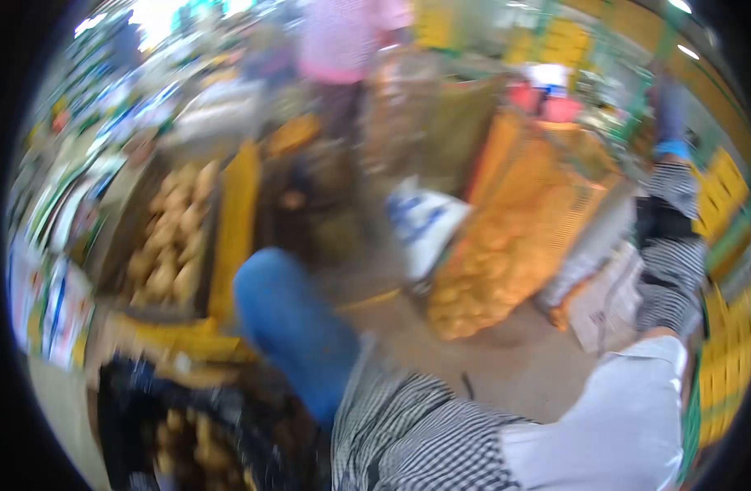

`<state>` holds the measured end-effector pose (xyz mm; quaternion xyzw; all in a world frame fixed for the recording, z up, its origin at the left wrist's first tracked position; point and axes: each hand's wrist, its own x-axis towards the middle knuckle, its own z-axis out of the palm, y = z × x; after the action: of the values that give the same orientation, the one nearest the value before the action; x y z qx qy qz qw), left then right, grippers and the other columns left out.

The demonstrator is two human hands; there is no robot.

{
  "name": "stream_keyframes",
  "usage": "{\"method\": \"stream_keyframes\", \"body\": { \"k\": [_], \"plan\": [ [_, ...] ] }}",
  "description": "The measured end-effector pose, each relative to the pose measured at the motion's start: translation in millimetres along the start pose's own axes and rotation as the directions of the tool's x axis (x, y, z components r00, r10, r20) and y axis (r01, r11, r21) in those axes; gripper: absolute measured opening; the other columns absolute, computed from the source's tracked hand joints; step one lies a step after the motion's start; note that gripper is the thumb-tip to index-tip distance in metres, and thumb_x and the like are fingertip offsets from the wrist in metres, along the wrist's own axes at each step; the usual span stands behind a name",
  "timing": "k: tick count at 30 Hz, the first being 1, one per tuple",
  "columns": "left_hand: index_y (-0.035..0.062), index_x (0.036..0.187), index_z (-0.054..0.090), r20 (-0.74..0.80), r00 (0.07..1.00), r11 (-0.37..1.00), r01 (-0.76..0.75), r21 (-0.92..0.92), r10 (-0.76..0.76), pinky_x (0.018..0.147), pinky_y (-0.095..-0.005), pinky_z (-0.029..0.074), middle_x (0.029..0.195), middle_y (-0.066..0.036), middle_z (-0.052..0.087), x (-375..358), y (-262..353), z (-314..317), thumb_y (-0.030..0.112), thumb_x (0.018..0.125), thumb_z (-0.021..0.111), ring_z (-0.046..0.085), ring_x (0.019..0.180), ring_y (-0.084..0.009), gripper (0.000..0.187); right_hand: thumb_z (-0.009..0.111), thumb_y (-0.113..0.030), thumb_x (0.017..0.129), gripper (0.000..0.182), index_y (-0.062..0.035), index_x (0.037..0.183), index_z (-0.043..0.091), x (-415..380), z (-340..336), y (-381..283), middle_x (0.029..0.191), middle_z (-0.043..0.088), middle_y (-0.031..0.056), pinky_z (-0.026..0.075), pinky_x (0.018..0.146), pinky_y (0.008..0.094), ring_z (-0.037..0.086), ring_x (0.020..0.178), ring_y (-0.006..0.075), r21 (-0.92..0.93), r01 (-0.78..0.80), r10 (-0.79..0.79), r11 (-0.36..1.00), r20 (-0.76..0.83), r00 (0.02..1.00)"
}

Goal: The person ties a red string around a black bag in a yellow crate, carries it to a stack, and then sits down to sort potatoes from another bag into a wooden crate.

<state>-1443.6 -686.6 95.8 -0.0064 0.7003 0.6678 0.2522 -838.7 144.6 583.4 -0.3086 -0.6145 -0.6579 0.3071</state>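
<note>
At lower centre a black-and-white checked sleeve ends in a rounded, blurred blue shape, apparently my left hand in a blue glove. No separate fingers show, and anything held is hidden. It is nearest to a wooden crate of potatoes with a yellow side. My right hand is at the upper right, beyond a checked sleeve with a black band. It is smeared by motion, so its fingers cannot be made out. A black plastic bag with potatoes inside lies at the lower left.
An orange mesh sack of round produce leans at centre right, beside a blue-and-white bag. A person in a pink top stands behind. Stacked bags line the left; yellow crates line the right.
</note>
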Motion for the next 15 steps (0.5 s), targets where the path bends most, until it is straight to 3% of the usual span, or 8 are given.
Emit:
{"method": "stream_keyframes", "body": {
  "k": [3,6,7,8,10,11,13,15],
  "plan": [
    [0.0093,0.124,0.053,-0.006,0.998,0.969,0.058,-0.240,-0.061,0.083,-0.0381,0.056,0.118,-0.009,0.061,-75,7,-21,0.026,0.089,0.066,0.063,0.106,-0.0227,0.041,0.045,-0.016,0.093,0.033,-0.0012,0.123,0.049,126,-99,-169,0.090,0.063,0.0107,0.044,0.062,0.0316,0.055,0.069,0.0193,0.482,0.414,-0.343,0.772,-0.232,0.910],
    [0.0125,0.124,0.055,-0.165,0.978,0.968,0.087,-0.234,-0.128,0.079,-0.0384,0.057,0.120,-0.009,0.061,-122,30,-5,0.030,0.088,0.068,0.063,0.105,-0.0216,0.042,0.040,-0.019,0.100,0.035,0.0020,0.129,0.039,209,-216,-331,0.084,0.060,0.0072,0.038,0.059,0.0233,0.048,0.067,0.0125,0.673,0.728,-0.299,0.132,-0.673,0.676],
    [0.0111,0.122,0.057,-0.053,0.998,0.988,-0.036,-0.151,0.028,0.079,-0.0362,0.057,0.122,-0.008,0.060,-134,41,7,0.033,0.089,0.066,0.064,0.103,-0.0208,0.040,0.033,-0.023,0.104,0.049,0.0030,0.146,0.028,222,-248,-387,0.077,0.057,0.0045,0.033,0.039,0.0154,0.040,0.050,0.0058,0.694,0.618,-0.241,-0.369,-0.714,0.657],
    [0.0101,0.120,0.058,-0.020,1.000,0.971,-0.027,-0.239,0.023,0.082,-0.0346,0.056,0.123,-0.009,0.059,-148,50,18,0.035,0.091,0.064,0.062,0.105,-0.0197,0.039,0.042,-0.023,0.098,0.040,-0.0022,0.132,0.045,221,-294,-443,0.090,0.061,0.0033,0.041,0.051,0.0230,0.048,0.058,0.0099,0.676,0.513,-0.067,-0.529,-0.636,0.769],
    [0.0083,0.123,0.056,-0.043,0.998,0.918,-0.051,-0.393,0.038,0.087,-0.0350,0.054,0.124,-0.010,0.059,-168,49,34,0.036,0.093,0.061,0.060,0.109,-0.0193,0.041,0.046,-0.027,0.097,0.044,-0.0103,0.138,0.045,180,-417,-478,0.093,0.061,-0.0006,0.040,0.049,0.0192,0.046,0.055,0.0052,0.605,-0.005,-0.344,-0.796,-0.446,0.826],
    [0.0092,0.129,0.051,-0.039,0.997,0.879,-0.073,-0.472,0.062,0.091,-0.0366,0.054,0.130,-0.011,0.055,-180,44,39,0.037,0.092,0.062,0.058,0.114,-0.0246,0.048,0.048,-0.029,0.097,0.047,-0.0143,0.142,0.045,160,-478,-497,0.094,0.061,-0.0025,0.039,0.048,0.0173,0.044,0.054,0.0029,0.501,-0.267,-0.468,-0.823,-0.332,0.819],
    [0.0102,0.139,0.042,-0.023,0.979,0.791,-0.176,-0.586,0.201,0.095,-0.0369,0.053,0.138,-0.014,0.048,-199,45,59,0.039,0.092,0.062,0.054,0.121,-0.0322,0.059,0.049,-0.020,0.098,0.047,-0.0154,0.144,0.042,130,-531,-539,0.088,0.063,-0.0018,0.044,0.056,0.0210,0.052,0.060,0.0056,0.506,-0.329,-0.558,-0.797,-0.411,0.721],
    [0.0106,0.140,0.041,-0.080,0.958,0.656,-0.249,-0.713,0.276,0.095,-0.0367,0.052,0.140,-0.014,0.046,-205,37,77,0.040,0.092,0.061,0.053,0.122,-0.0329,0.060,0.048,-0.019,0.098,0.047,-0.0147,0.144,0.041,86,-578,-578,0.084,0.061,-0.0005,0.040,0.049,0.0180,0.047,0.054,0.0038,0.295,-0.475,-0.552,-0.829,-0.562,0.615]
  ]
}}
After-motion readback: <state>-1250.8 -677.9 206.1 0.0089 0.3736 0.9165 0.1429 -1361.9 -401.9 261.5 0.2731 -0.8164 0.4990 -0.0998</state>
